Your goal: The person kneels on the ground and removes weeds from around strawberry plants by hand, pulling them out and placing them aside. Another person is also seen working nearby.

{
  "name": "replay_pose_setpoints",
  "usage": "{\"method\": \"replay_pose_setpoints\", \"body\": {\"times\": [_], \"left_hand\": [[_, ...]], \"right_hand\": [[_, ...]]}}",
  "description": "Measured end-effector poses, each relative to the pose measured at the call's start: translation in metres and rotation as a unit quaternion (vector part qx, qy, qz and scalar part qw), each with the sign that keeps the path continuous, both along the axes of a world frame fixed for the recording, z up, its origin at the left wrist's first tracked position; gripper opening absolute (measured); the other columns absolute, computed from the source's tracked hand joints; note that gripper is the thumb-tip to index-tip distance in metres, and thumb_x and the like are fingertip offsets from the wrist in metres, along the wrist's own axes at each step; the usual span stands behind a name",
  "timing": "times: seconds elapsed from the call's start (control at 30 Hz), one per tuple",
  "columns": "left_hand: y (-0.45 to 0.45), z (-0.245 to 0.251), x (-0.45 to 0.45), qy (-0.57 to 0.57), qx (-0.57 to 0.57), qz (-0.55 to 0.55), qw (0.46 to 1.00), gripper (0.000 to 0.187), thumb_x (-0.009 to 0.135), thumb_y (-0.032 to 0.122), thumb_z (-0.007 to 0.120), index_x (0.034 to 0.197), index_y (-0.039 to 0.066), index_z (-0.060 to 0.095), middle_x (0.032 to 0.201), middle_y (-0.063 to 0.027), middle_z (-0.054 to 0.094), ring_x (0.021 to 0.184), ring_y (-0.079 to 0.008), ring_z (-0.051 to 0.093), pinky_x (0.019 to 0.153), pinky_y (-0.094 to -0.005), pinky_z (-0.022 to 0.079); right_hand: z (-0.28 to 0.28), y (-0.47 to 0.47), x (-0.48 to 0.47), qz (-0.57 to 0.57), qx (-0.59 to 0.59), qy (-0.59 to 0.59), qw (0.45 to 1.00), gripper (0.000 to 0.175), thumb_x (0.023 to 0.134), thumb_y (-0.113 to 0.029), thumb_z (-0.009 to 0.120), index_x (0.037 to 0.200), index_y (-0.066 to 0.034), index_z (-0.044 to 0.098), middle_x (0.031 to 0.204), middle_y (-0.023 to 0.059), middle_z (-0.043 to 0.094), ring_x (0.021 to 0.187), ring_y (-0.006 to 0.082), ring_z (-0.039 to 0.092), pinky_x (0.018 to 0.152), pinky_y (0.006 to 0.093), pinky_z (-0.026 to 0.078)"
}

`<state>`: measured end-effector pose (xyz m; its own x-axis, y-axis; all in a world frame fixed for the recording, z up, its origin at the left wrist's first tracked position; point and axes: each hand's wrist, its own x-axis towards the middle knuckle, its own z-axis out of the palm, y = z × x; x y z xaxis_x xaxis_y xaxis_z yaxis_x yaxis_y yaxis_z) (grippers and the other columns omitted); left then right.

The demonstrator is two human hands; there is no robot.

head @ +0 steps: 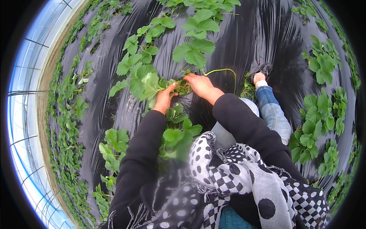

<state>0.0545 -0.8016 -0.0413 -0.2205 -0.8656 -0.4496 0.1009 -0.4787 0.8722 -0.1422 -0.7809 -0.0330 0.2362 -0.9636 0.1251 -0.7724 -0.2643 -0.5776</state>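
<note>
My left hand (pixel 165 98) is at the base of a strawberry plant (pixel 147 81), its thumb and fingers closed around leaf stems and pushing the leaves to the left. My right hand (pixel 201 86) reaches into the grassy growth (pixel 184 88) at the planting hole, fingertips pointing down and left; what lies under its fingers is hidden. A long yellow-green runner (pixel 226 69) arcs over the black plastic mulch (pixel 228 48) just beyond my right hand. Another strawberry plant (pixel 178 134) grows nearer to me, below my hands.
Pulled-looking green weeds (pixel 248 88) lie beside my shoe (pixel 262 70). Rows of strawberry plants stand at the left (pixel 70 128) and right (pixel 313 123). A greenhouse's plastic film wall (pixel 25 114) curves along the far left. My patterned scarf (pixel 243 174) hangs low in front.
</note>
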Motion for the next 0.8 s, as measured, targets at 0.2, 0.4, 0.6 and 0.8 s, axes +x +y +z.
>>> {"method": "replay_pose_setpoints", "body": {"times": [0.2, 0.4, 0.6, 0.8], "left_hand": [[-0.007, -0.002, 0.004, 0.026, 0.031, -0.008, 0.999, 0.025, 0.085, 0.025, 0.062, 0.103, 0.008, 0.065, 0.107, -0.0009, 0.063, 0.1, -0.0103, 0.052, 0.079, -0.0318, 0.043], [-0.007, 0.002, 0.001, 0.022, 0.039, -0.003, 0.999, 0.025, 0.085, 0.025, 0.062, 0.103, 0.007, 0.065, 0.106, -0.001, 0.063, 0.101, -0.0105, 0.052, 0.079, -0.0318, 0.043], [-0.005, 0.01, -0.003, -0.005, 0.035, -0.02, 0.999, 0.025, 0.085, 0.025, 0.062, 0.102, 0.007, 0.066, 0.107, -0.001, 0.063, 0.101, -0.0104, 0.052, 0.079, -0.0314, 0.043], [-0.004, 0.011, -0.006, -0.006, 0.024, -0.007, 1.0, 0.024, 0.085, 0.024, 0.064, 0.102, 0.007, 0.066, 0.106, -0.001, 0.064, 0.1, -0.0103, 0.053, 0.079, -0.0313, 0.043]], "right_hand": [[0.003, 0.004, -0.012, 0.049, 0.005, 0.103, 0.993, 0.02, 0.083, -0.007, 0.046, 0.1, -0.0041, 0.055, 0.107, 0.0146, 0.057, 0.09, 0.0324, 0.062, 0.078, 0.0412, 0.049], [0.003, 0.009, -0.02, 0.023, 0.036, 0.084, 0.996, 0.021, 0.078, -0.013, 0.058, 0.098, -0.0069, 0.057, 0.098, 0.0123, 0.061, 0.082, 0.0325, 0.063, 0.069, 0.0442, 0.05], [-0.007, -0.002, -0.002, 0.012, 0.039, 0.103, 0.994, 0.017, 0.076, -0.018, 0.064, 0.088, -0.006, 0.062, 0.092, 0.0143, 0.062, 0.084, 0.0333, 0.062, 0.071, 0.0441, 0.049], [-0.011, -0.019, 0.01, -0.022, 0.091, 0.085, 0.992, 0.016, 0.075, -0.017, 0.063, 0.087, -0.0065, 0.064, 0.087, 0.0157, 0.063, 0.086, 0.0342, 0.062, 0.073, 0.044, 0.048]]}}
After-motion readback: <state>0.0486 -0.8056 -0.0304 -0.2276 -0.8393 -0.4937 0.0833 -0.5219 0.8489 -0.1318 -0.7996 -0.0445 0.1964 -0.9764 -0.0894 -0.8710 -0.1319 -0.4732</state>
